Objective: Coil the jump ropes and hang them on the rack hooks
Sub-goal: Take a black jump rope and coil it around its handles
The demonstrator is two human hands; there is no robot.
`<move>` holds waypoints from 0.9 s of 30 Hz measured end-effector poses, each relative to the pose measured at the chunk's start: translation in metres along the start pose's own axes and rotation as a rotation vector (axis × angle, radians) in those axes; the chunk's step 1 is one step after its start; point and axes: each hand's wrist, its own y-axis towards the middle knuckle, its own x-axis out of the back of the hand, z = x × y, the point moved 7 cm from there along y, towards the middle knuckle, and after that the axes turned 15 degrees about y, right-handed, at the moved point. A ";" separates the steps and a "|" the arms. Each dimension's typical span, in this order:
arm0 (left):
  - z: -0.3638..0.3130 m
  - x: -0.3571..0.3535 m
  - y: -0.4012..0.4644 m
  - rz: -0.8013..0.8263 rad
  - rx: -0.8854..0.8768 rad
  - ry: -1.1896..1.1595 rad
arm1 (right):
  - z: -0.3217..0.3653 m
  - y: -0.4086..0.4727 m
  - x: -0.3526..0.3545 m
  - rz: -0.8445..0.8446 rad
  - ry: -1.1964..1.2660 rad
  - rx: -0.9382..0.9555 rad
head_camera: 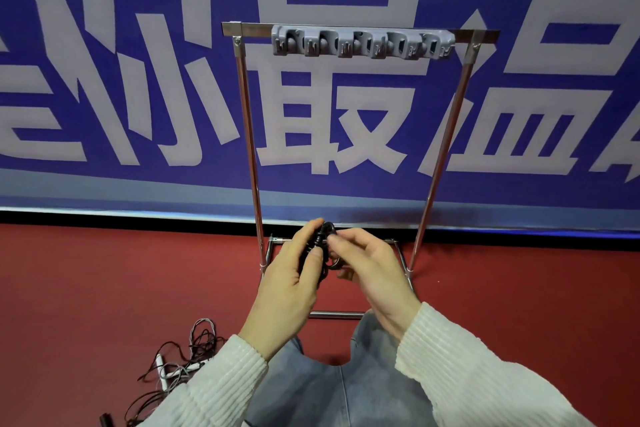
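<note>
coiled rope point(320, 253) between both hands, below rack point(360, 42)

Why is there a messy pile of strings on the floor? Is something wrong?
Yes, a bit. The loose tangle of thin dark and grey ropes lies uncoiled on the red carpet floor by the person's left sleeve. The grey plastic hook strip on the metal rack holds nothing.

There are two hands: the left hand point(289, 282) and the right hand point(369, 269). Between them is one coiled black jump rope point(320, 246). One metal rack point(360, 32) stands on the floor, carrying one grey hook strip point(362, 42). One tangle of loose ropes point(180, 362) lies on the floor; their number cannot be told.
</note>
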 end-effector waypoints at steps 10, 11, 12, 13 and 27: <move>-0.008 -0.008 -0.009 -0.029 -0.055 0.059 | -0.006 0.003 0.006 -0.052 0.012 0.013; -0.007 -0.008 -0.008 -0.034 -0.041 0.035 | -0.008 0.003 0.007 -0.053 0.024 0.003; -0.006 -0.008 -0.006 -0.036 -0.019 0.008 | -0.009 0.004 0.006 -0.052 0.037 -0.003; -0.004 -0.007 -0.004 -0.034 0.005 -0.022 | -0.010 0.005 0.006 -0.049 0.045 -0.004; -0.001 0.005 0.005 0.016 0.072 -0.182 | -0.007 0.012 0.004 0.066 0.017 -0.021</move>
